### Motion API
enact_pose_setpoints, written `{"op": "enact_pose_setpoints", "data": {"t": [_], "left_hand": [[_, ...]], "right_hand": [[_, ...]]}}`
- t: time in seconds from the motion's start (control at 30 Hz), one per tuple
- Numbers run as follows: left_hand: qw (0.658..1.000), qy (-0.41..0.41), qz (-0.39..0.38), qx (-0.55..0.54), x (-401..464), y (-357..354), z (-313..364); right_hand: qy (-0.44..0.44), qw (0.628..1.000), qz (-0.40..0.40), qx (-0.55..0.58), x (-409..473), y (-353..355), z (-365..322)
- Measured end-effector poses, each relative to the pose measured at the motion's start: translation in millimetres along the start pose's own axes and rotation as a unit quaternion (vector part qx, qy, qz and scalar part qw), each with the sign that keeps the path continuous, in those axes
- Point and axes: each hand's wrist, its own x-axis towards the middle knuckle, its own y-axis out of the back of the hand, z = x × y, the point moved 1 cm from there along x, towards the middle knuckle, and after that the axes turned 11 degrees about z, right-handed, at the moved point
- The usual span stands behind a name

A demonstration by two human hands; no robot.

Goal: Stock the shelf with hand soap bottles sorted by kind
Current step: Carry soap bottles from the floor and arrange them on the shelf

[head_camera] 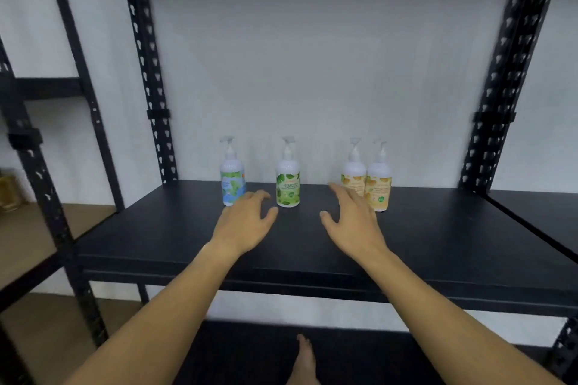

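Nearest, a bare foot (305,359) on the floor below. Black metal shelf board (438,247): left hand (245,223) and right hand (352,219) above it, apart, fingers relaxed, holding nothing. Behind them, upright in a row: blue-labelled white pump bottle (232,176); green-labelled white pump bottle (288,180); two orange-labelled white pump bottles (367,180) side by side, the right hand overlapping them. Rear: white wall (312,56).

- Four pump bottles stand upright on the black shelf (438,228): blue-label bottle (232,176), green-label bottle (288,180), two orange-label bottles (379,181) touching.
- Left hand (242,225) and right hand (356,222) hover before them, fingers relaxed, holding nothing.
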Motion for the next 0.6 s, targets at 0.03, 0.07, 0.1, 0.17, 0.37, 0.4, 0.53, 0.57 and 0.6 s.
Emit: {"op": "enact_pose_setpoints", "data": {"t": [0.03, 0.07, 0.1, 0.17, 0.37, 0.4, 0.53, 0.57, 0.6], "left_hand": [[1.000, 0.001, 0.003, 0.017, -2, 6, -8], [0.999, 0.002, 0.005, 0.033, -3, 11, -17], [0.999, 0.005, 0.006, 0.048, -4, 15, -26], [0.997, 0.015, 0.006, 0.074, -6, 22, -45], [0.994, 0.046, 0.002, 0.097, 1, 31, -92], [0.994, 0.054, -0.001, 0.100, 4, 30, -98], [0.992, 0.100, -0.006, 0.070, 22, 24, -118], [0.992, 0.112, -0.002, 0.051, 28, 22, -123], [0.992, 0.124, 0.002, 0.030, 34, 19, -127]], "right_hand": [[0.006, 1.000, -0.014, 0.001, -1, -6, -10], [0.010, 1.000, -0.028, -0.001, -1, -12, -18], [0.012, 0.999, -0.044, -0.005, -1, -18, -26], [0.014, 0.997, -0.077, -0.020, -1, -31, -40], [0.016, 0.983, -0.175, -0.044, 0, -73, -70], [0.016, 0.980, -0.191, -0.052, 0, -80, -72], [0.003, 0.964, -0.245, -0.102, 4, -99, -72], [0.001, 0.961, -0.255, -0.110, 4, -102, -71], [0.000, 0.958, -0.262, -0.116, 5, -104, -70]]}}
